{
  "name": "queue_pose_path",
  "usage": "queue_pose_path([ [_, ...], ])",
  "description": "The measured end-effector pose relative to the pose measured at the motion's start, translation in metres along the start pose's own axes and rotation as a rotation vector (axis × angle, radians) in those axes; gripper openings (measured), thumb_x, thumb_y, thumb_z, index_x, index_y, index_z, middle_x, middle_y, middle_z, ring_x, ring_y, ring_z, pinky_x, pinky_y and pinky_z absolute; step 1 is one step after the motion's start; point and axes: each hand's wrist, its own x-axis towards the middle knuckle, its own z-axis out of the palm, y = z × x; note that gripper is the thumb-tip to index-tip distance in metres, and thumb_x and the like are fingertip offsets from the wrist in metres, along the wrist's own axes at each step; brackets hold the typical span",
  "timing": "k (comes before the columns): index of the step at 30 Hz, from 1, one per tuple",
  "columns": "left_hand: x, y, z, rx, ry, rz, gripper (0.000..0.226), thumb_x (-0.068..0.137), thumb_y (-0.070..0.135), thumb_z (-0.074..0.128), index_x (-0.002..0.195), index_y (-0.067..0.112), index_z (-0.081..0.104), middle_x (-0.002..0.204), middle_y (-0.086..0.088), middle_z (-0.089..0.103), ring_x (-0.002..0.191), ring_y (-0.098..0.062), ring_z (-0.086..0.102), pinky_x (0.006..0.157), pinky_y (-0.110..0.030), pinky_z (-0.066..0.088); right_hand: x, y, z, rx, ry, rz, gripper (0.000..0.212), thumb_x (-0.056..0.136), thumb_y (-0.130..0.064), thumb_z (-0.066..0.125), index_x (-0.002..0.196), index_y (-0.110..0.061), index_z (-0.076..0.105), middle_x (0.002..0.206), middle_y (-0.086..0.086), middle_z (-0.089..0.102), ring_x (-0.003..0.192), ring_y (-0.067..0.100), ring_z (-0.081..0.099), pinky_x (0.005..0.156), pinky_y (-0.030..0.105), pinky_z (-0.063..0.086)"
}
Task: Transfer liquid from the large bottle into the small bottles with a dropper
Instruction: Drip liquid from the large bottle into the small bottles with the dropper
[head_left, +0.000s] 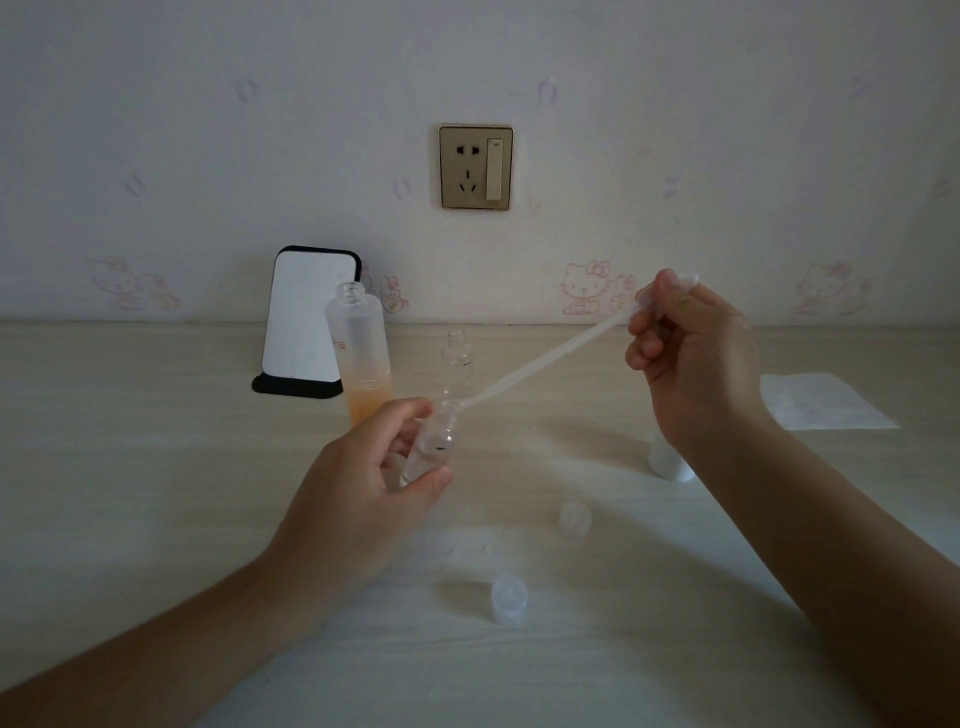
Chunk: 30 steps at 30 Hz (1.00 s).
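Note:
My left hand (379, 467) grips a small clear bottle (434, 444), tilted toward the right, above the table. My right hand (685, 343) pinches the bulb end of a long translucent dropper (540, 366). The dropper slants down to the left and its tip sits at the mouth of the held bottle. The large frosted bottle (361, 353) stands uncapped behind my left hand, with orange liquid in its lower part. A second small clear bottle (457, 364) stands upright to its right, also uncapped.
Two small translucent caps (510, 600) (575, 517) lie on the pale wooden table (156, 467). A white cap (670, 462) stands under my right wrist. A white tissue (823, 400) lies at right. A phone on a black stand (306, 322) leans against the wall.

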Motion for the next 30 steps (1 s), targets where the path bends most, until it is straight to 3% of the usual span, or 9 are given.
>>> queue_pose_path([
  [3,0.001,0.0,0.0,-0.028,-0.004,-0.044,0.037,0.083,0.024,0.087,0.11,0.042,0.068,0.102,0.028,0.072,0.099,0.003,0.066,0.076,-0.001,0.041,0.001,-0.002,-0.001,0.02,0.041,0.003,0.029,0.105,-0.017,0.058,0.076,-0.014,0.061,0.065,0.0,0.059,0.049,0.011,0.045,0.047,0.023,0.041],
  [7,0.0,0.004,0.002,-0.007,-0.032,-0.059,0.034,0.078,0.035,0.089,0.1,0.041,0.064,0.106,0.038,0.068,0.103,0.017,0.06,0.074,0.001,0.038,0.0,-0.001,0.0,-0.008,0.041,0.006,0.022,0.104,-0.018,0.058,0.083,-0.012,0.063,0.062,-0.001,0.06,0.048,0.011,0.045,0.047,0.024,0.041],
  [10,0.001,0.001,0.002,-0.001,-0.047,-0.071,0.037,0.076,0.035,0.092,0.099,0.039,0.063,0.103,0.029,0.07,0.099,0.008,0.063,0.074,-0.011,0.039,0.0,0.002,0.001,-0.031,0.027,0.007,0.022,0.103,-0.018,0.058,0.082,-0.011,0.063,0.063,0.001,0.061,0.047,0.012,0.046,0.047,0.025,0.041],
  [12,0.001,0.0,0.004,0.0,-0.067,-0.066,0.042,0.074,0.038,0.093,0.103,0.039,0.062,0.102,0.024,0.072,0.098,0.01,0.061,0.073,-0.008,0.037,0.0,0.003,0.001,-0.034,0.015,0.008,0.022,0.102,-0.019,0.059,0.082,-0.012,0.064,0.064,0.001,0.062,0.047,0.012,0.046,0.047,0.025,0.041],
  [17,0.0,0.001,-0.002,-0.104,0.037,-0.013,0.052,0.071,0.07,0.076,0.108,0.037,0.061,0.1,0.023,0.065,0.096,0.001,0.059,0.071,-0.007,0.038,0.002,0.006,-0.001,-0.045,0.002,0.011,0.018,0.096,-0.022,0.062,0.083,-0.011,0.065,0.066,0.003,0.064,0.047,0.013,0.047,0.047,0.025,0.042],
  [20,0.006,0.005,-0.014,-0.215,0.165,0.146,0.031,0.088,0.056,0.065,0.105,0.03,0.063,0.097,0.011,0.068,0.088,-0.012,0.062,0.074,-0.023,0.045,0.003,0.007,-0.003,-0.056,0.013,0.015,0.02,0.099,-0.022,0.06,0.084,-0.009,0.065,0.066,0.003,0.065,0.045,0.013,0.048,0.047,0.026,0.043],
  [24,0.028,0.001,-0.038,-0.244,0.353,0.281,0.011,0.097,0.036,0.064,0.107,0.033,0.06,0.098,0.013,0.067,0.087,-0.012,0.06,0.08,-0.029,0.047,0.004,0.008,-0.003,-0.062,0.015,0.019,0.021,0.101,-0.021,0.06,0.085,-0.009,0.066,0.067,0.005,0.066,0.046,0.014,0.048,0.047,0.026,0.044],
  [27,0.044,-0.013,-0.054,-0.23,0.499,0.275,0.023,0.096,0.032,0.069,0.113,0.041,0.056,0.107,0.016,0.064,0.094,-0.006,0.061,0.085,-0.023,0.048,0.005,0.009,-0.004,-0.06,0.013,0.025,0.021,0.101,-0.021,0.06,0.085,-0.008,0.067,0.069,0.006,0.067,0.046,0.014,0.049,0.048,0.027,0.044],
  [30,0.048,-0.033,-0.052,-0.237,0.454,0.166,0.045,0.088,0.043,0.077,0.123,0.05,0.051,0.126,0.017,0.061,0.112,-0.01,0.062,0.093,-0.035,0.05,0.005,0.01,-0.003,-0.056,0.012,0.029,0.02,0.1,-0.021,0.06,0.087,-0.007,0.067,0.069,0.006,0.067,0.046,0.014,0.049,0.048,0.026,0.044],
])
